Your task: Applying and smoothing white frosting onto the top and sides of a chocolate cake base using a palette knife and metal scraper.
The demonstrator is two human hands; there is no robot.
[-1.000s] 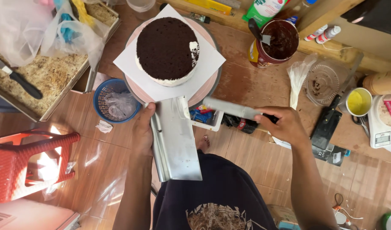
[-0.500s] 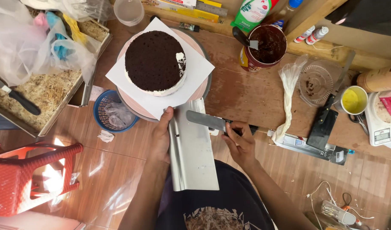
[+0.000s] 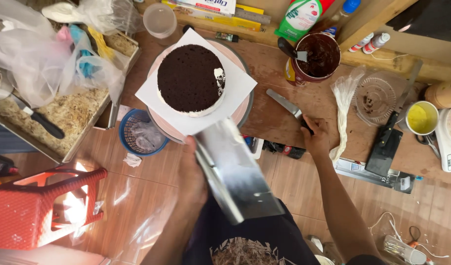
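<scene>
A wooden surface [image 3: 284, 118] carries everything, with a red plastic stool [image 3: 34, 206] on the floor beside it. On the surface stands a round turntable [image 3: 242, 110] holding a sheet of white paper [image 3: 240, 86], and on the paper sits a dark chocolate cake [image 3: 190, 78] with a white cream rim. Just in front of the turntable, the left hand [image 3: 192, 172] is closed around the edge of a broad metal scraper [image 3: 238, 174], held tilted above the person's lap with its upper end near the turntable's rim. To the right, a brown tub of chocolate cream [image 3: 318, 56] stands near the back. The right hand [image 3: 316, 137] grips the dark handle of a palette knife [image 3: 285, 104], whose blade lies along the surface, pointing toward the cake.
</scene>
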